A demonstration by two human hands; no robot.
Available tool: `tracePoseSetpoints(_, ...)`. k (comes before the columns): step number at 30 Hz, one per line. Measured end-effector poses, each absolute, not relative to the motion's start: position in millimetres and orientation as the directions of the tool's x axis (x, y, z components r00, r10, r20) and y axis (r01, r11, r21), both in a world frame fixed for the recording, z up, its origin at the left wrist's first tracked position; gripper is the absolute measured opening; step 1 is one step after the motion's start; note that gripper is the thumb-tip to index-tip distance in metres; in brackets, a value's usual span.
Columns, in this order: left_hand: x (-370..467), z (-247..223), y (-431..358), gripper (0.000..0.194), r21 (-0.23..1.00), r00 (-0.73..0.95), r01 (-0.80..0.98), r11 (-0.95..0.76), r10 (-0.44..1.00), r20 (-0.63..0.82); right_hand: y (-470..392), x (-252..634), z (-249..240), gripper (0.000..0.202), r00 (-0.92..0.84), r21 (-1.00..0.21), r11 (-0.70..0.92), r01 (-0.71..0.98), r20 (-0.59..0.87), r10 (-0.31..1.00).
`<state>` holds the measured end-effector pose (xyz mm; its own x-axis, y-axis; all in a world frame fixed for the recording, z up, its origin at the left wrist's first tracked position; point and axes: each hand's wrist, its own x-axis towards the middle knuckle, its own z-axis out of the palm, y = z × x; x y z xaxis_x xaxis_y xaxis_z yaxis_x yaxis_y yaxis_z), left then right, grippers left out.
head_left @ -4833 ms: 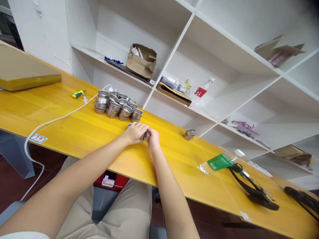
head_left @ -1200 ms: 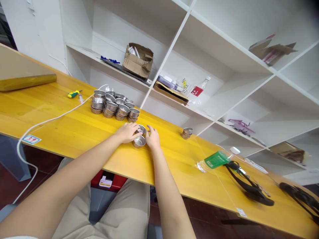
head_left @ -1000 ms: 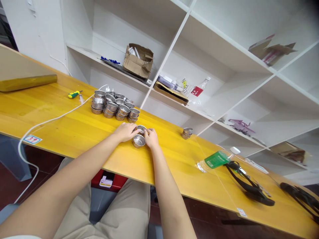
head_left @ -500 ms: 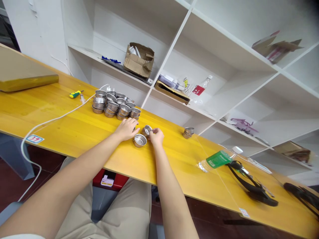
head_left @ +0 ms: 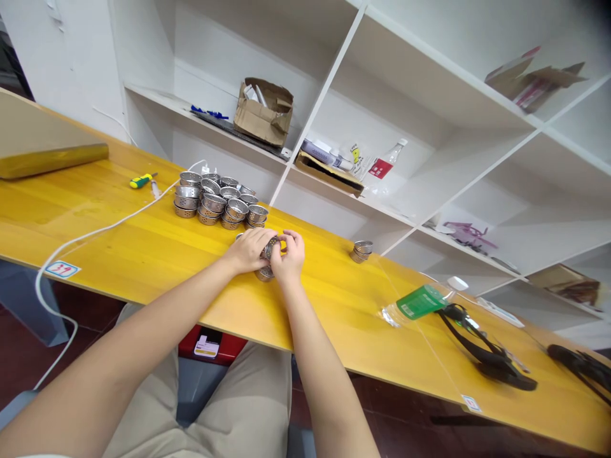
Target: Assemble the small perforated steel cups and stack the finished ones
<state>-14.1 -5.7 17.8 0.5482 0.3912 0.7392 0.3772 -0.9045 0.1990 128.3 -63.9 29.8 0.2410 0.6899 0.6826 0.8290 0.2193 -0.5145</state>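
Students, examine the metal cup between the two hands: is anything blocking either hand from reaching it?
Nothing visible: the left hand and right hand both appear to touch the metal cup. Another cup sits on its near side, partly hidden, not in between.

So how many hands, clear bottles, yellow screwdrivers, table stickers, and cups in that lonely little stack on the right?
Hands: 2, left hand and right hand
Clear bottles: 2
Yellow screwdriver: 1
Table stickers: 2
Cups in the lonely stack: 2
Total: 9

Head-worn view, facing forward and down, tilted, hands near centre
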Motion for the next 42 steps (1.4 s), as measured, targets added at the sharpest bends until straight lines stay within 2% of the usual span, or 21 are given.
tracePoseSetpoints(4, -15.7, 17.5, -4.5, 0.054, 0.192, 0.524, 0.384, -0.903, 0.384, 0.76, -66.7, 126.7, 32.8, 0.018, 0.202, -0.614, 0.335, 0.715, 0.64, 0.742)
tracePoseSetpoints(7, -17.5, 17.0, -3.5, 0.052, 0.188, 0.533, 0.397, -0.899, 0.392, 0.75, -64.6, 126.3, 33.2, 0.026, 0.156, -0.727, 0.392, 0.564, 0.56, 0.814)
tracePoseSetpoints(11, -17.4, 15.9, -2.0, 0.052, 0.178, 0.545, 0.402, -0.898, 0.391, 0.742, -58.2, 129.2, 32.7, 0.043, 0.12, -0.84, 0.382, 0.385, 0.456, 0.882)
tracePoseSetpoints(14, -16.2, 16.4, -2.4, 0.052, 0.17, 0.555, 0.397, -0.902, 0.383, 0.738, -55.9, 132.6, 33.1, 0.047, 0.118, -0.896, 0.345, 0.279, 0.388, 0.914)
tracePoseSetpoints(21, -16.1, 21.8, -5.4, 0.058, 0.192, 0.56, 0.415, -0.889, 0.416, 0.716, -56.1, 134.8, 34.7, 0.052, 0.149, -0.937, 0.312, 0.156, 0.335, 0.93)
tracePoseSetpoints(25, -15.1, 19.8, -3.1, 0.065, 0.27, 0.51, 0.419, -0.867, 0.471, 0.72, -54.1, 138.3, 37.9, 0.055, 0.212, -0.956, 0.286, -0.06, 0.268, 0.94)
tracePoseSetpoints(28, -14.9, 18.7, -2.4, 0.068, 0.322, 0.442, 0.432, -0.842, 0.509, 0.738, -51.7, 145.3, 41.9, 0.049, 0.27, -0.925, 0.302, -0.23, 0.237, 0.933)
tracePoseSetpoints(30, -15.9, 19.5, -3.1, 0.066, 0.334, 0.408, 0.448, -0.83, 0.522, 0.749, -49.2, 152.2, 42.8, 0.041, 0.353, -0.907, 0.322, -0.273, 0.217, 0.91)
tracePoseSetpoints(33, -18.3, 22.3, -5.1, 0.064, 0.356, 0.369, 0.455, -0.816, 0.537, 0.759, -44.4, 166.5, 39.5, 0.033, 0.515, -0.937, 0.296, -0.184, 0.165, 0.841)
tracePoseSetpoints(35, -19.2, 24.1, -6.1, 0.063, 0.375, 0.348, 0.447, -0.812, 0.544, 0.764, -41.8, 177.5, 35.1, 0.03, 0.591, -0.977, 0.212, -0.037, 0.15, 0.793)
tracePoseSetpoints(37, -19.3, 25.0, -6.5, 0.062, 0.384, 0.342, 0.433, -0.816, 0.543, 0.767, -40.5, 188.0, 30.5, 0.028, 0.63, -0.981, 0.076, 0.178, 0.173, 0.757)
tracePoseSetpoints(39, -18.5, 24.8, -6.4, 0.061, 0.387, 0.347, 0.414, -0.824, 0.536, 0.769, -40.5, 196.2, 26.6, 0.029, 0.63, -0.906, -0.082, 0.415, 0.222, 0.744)
tracePoseSetpoints(42, -17.0, 23.3, -5.7, 0.057, 0.393, 0.348, 0.382, -0.836, 0.524, 0.777, -41.2, 202.3, 21.4, 0.033, 0.56, -0.698, -0.254, 0.669, 0.249, 0.79)
